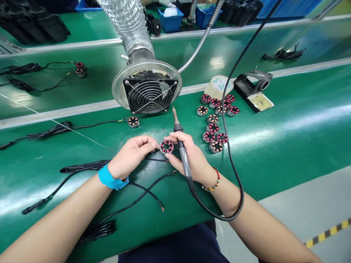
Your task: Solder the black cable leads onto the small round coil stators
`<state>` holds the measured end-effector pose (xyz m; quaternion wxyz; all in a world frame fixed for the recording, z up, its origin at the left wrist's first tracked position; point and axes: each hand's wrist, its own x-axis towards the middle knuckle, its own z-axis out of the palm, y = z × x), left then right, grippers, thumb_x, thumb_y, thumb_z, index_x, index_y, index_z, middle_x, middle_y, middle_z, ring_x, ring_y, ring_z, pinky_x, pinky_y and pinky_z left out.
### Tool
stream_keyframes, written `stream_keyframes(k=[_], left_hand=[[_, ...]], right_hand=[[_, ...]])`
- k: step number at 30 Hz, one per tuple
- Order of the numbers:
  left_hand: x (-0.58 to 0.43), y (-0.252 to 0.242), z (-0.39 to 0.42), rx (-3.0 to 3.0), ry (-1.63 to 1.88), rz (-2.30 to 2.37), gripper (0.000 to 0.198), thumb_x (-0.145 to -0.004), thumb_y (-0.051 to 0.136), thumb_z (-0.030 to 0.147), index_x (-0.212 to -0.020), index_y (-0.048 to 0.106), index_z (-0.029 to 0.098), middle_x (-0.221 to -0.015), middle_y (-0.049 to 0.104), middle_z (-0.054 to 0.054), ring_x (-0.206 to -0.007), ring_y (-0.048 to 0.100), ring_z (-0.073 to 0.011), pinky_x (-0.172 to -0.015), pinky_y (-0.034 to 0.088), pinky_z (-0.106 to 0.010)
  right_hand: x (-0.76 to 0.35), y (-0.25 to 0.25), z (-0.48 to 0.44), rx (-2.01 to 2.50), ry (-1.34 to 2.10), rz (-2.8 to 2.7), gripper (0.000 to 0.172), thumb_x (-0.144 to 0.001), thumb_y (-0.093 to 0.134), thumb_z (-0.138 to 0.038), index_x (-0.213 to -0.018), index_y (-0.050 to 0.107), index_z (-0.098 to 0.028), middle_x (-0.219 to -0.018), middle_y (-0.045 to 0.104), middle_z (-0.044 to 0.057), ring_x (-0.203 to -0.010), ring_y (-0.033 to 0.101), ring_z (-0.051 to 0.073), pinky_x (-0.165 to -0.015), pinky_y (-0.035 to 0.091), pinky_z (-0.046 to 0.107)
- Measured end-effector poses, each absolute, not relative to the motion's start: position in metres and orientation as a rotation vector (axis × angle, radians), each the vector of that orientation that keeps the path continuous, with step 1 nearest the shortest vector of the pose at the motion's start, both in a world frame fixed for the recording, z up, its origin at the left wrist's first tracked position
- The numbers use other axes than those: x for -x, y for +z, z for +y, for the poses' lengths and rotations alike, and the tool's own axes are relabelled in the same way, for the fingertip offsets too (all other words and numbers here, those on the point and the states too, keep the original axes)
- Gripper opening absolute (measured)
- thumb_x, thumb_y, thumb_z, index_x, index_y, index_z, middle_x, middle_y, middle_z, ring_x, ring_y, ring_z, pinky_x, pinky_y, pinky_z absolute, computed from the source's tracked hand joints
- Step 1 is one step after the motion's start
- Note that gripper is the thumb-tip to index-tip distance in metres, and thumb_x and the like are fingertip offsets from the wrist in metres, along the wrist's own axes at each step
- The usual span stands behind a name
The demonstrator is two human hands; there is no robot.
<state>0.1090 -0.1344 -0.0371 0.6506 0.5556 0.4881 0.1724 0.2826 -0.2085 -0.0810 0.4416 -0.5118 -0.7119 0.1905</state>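
Observation:
My right hand (pixel 192 157) holds a soldering iron (pixel 184 155) with a dark grey handle, its tip pointing up and away. The same hand's thumb and fingertips grip a small ring-shaped motor stator (pixel 166 147) with dark red windings, facing me. My left hand (pixel 137 149) is closed in a pinch at the stator's left edge; a thin wire seems to be between its fingertips, mostly hidden. A fine pale wire (pixel 55 119) runs from the left toward this hand. Below the hands lie black cables (pixel 145 191) with bared coloured ends.
A fume extractor fan (pixel 150 95) hangs just beyond my hands. Several stators (pixel 213 128) stand to the right, near a tape roll (pixel 219 87) and a soldering iron stand (pixel 255 91). Another stator (pixel 133 121) with a cable sits left. The iron's cord (pixel 233 164) loops over my right forearm.

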Motion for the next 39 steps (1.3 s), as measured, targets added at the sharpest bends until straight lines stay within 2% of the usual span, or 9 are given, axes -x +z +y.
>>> stream_keyframes(k=[3,10,15,19,22,26,30,33,39], left_hand=[[-0.108,-0.04,-0.133,-1.219,0.434,1.103,0.024,-0.078,0.058,0.039,-0.078,0.059,0.015,-0.063,0.047,0.004,-0.047,0.027,-0.0049,-0.045,0.016,-0.022],[-0.107,-0.042,-0.133,-1.38,0.459,1.093,0.025,-0.077,0.06,0.037,-0.067,0.052,0.017,-0.058,0.04,0.006,-0.051,0.027,-0.0064,-0.048,0.021,-0.022],[-0.103,-0.04,-0.13,-1.613,0.511,1.191,0.024,-0.082,0.05,0.039,-0.073,0.054,0.017,-0.065,0.047,0.003,-0.057,0.038,-0.0101,-0.055,0.032,-0.024],[-0.1,-0.042,-0.135,-2.17,0.131,0.986,0.018,-0.081,0.053,0.034,-0.083,0.061,0.018,-0.085,0.057,-0.003,-0.072,0.05,-0.0162,-0.067,0.038,-0.03],[-0.1,-0.045,-0.139,-2.395,-0.111,0.888,0.016,-0.085,0.048,0.028,-0.088,0.061,0.018,-0.097,0.058,-0.006,-0.075,0.051,-0.0184,-0.068,0.037,-0.032],[-0.102,-0.043,-0.139,-2.259,0.034,0.937,0.017,-0.086,0.045,0.028,-0.08,0.057,0.018,-0.084,0.059,-0.003,-0.074,0.051,-0.017,-0.069,0.038,-0.031],[-0.102,-0.039,-0.137,-1.914,0.189,1.004,0.024,-0.083,0.052,0.04,-0.078,0.058,0.018,-0.067,0.052,0.002,-0.059,0.041,-0.012,-0.056,0.034,-0.025],[-0.102,-0.038,-0.137,-1.791,0.226,0.988,0.025,-0.081,0.055,0.041,-0.077,0.058,0.017,-0.067,0.052,0.003,-0.059,0.041,-0.0109,-0.055,0.034,-0.024],[-0.101,-0.038,-0.137,-1.754,0.257,0.97,0.022,-0.082,0.057,0.039,-0.077,0.058,0.017,-0.069,0.053,0.002,-0.063,0.045,-0.0116,-0.06,0.037,-0.024]], right_hand=[[-0.282,-0.081,-0.209,1.257,0.477,-1.768,0.053,-0.083,0.063,-0.018,-0.129,0.037,-0.023,-0.118,0.065,0.012,-0.109,0.066,0.021,-0.094,0.054,0.039],[-0.281,-0.077,-0.209,1.214,0.521,-1.845,0.055,-0.083,0.06,-0.015,-0.131,0.034,-0.024,-0.121,0.065,0.011,-0.112,0.064,0.021,-0.095,0.053,0.039],[-0.29,-0.078,-0.205,1.296,0.481,-1.906,0.051,-0.084,0.06,-0.015,-0.129,0.037,-0.024,-0.119,0.066,0.01,-0.115,0.062,0.024,-0.096,0.05,0.045],[-0.299,-0.078,-0.202,1.386,0.545,-1.955,0.049,-0.083,0.054,-0.01,-0.129,0.038,-0.021,-0.118,0.066,0.011,-0.113,0.061,0.025,-0.096,0.048,0.047],[-0.302,-0.075,-0.202,1.431,0.583,-1.939,0.052,-0.081,0.053,-0.008,-0.129,0.038,-0.021,-0.121,0.065,0.011,-0.117,0.059,0.026,-0.099,0.046,0.049],[-0.298,-0.073,-0.205,1.365,0.589,-1.773,0.05,-0.08,0.051,-0.008,-0.126,0.04,-0.024,-0.116,0.066,0.008,-0.115,0.061,0.022,-0.102,0.045,0.046],[-0.287,-0.074,-0.208,1.191,0.791,-1.486,0.041,-0.085,0.053,-0.013,-0.123,0.042,-0.026,-0.102,0.065,0.002,-0.094,0.068,0.014,-0.089,0.055,0.034],[-0.278,-0.072,-0.21,1.115,0.915,-1.348,0.04,-0.086,0.055,-0.017,-0.121,0.041,-0.026,-0.096,0.064,0.0,-0.085,0.068,0.011,-0.081,0.058,0.03],[-0.273,-0.071,-0.209,1.082,1.013,-1.243,0.041,-0.084,0.055,-0.016,-0.12,0.038,-0.027,-0.093,0.063,-0.001,-0.08,0.069,0.012,-0.079,0.06,0.031]])
